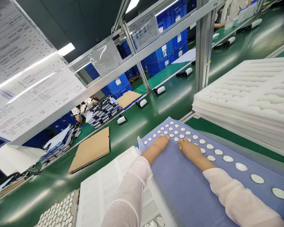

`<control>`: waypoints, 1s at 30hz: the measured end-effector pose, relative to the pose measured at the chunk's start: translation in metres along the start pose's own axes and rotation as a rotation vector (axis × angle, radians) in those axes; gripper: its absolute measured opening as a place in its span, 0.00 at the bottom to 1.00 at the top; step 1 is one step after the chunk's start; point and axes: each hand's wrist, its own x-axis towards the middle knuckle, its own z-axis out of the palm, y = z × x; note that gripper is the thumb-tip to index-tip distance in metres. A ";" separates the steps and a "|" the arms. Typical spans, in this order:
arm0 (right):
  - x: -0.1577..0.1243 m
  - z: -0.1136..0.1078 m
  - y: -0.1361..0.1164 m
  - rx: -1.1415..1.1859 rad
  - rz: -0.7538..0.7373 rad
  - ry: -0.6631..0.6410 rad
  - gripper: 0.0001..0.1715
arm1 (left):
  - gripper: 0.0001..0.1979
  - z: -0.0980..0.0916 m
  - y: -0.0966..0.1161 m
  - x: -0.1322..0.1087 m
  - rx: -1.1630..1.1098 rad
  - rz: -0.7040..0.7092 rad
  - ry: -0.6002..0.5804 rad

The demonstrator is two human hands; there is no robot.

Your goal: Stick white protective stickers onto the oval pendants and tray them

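Observation:
A blue sheet (184,186) carrying rows of small white round discs (227,158) lies in front of me. My left hand (160,143) rests flat on the sheet, fingers stretched toward the discs at its far end. My right hand (188,148) lies beside it, fingertips pressed on a disc near the middle of the rows; its fingers are bent down and nothing shows in them. Both arms wear pale pink sleeves.
A tall stack of white foam trays (246,97) sits to the right. White sheets (104,192) and a tray of white discs (59,214) lie to the left. Cardboard (91,149) and white-and-black devices (142,103) rest on the green conveyor (170,101). A person works across the belt (81,108).

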 end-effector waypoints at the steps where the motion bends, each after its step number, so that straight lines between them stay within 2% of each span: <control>1: 0.002 -0.002 0.000 0.009 -0.001 -0.011 0.19 | 0.17 -0.001 0.002 0.000 -0.009 -0.005 -0.001; 4: 0.004 -0.009 -0.001 0.047 0.006 -0.033 0.18 | 0.17 -0.005 0.011 -0.004 -0.059 -0.022 0.023; 7: 0.003 -0.017 -0.004 0.109 0.015 -0.034 0.19 | 0.16 -0.009 0.019 -0.018 -0.152 -0.041 0.070; 10: -0.003 -0.024 -0.008 0.211 0.011 -0.027 0.19 | 0.09 -0.013 0.024 -0.046 -0.293 -0.065 0.122; 12: -0.016 -0.028 -0.014 0.312 -0.022 -0.023 0.16 | 0.05 -0.013 0.028 -0.076 -0.419 -0.080 0.165; 15: -0.059 -0.034 -0.027 0.522 -0.146 -0.013 0.09 | 0.06 -0.008 0.036 -0.135 -0.639 -0.086 0.214; 18: -0.124 -0.039 -0.047 0.752 -0.312 0.018 0.11 | 0.07 -0.002 0.048 -0.202 -0.850 -0.072 0.239; 22: -0.200 -0.045 -0.072 0.949 -0.461 0.048 0.11 | 0.22 -0.006 0.067 -0.274 -1.354 0.001 0.292; 25: -0.229 -0.046 -0.084 1.065 -0.556 0.102 0.09 | 0.22 -0.016 0.078 -0.309 -1.487 -0.008 0.302; 30: -0.249 -0.040 -0.094 1.122 -0.700 0.127 0.09 | 0.18 -0.022 0.080 -0.345 -1.579 -0.001 0.317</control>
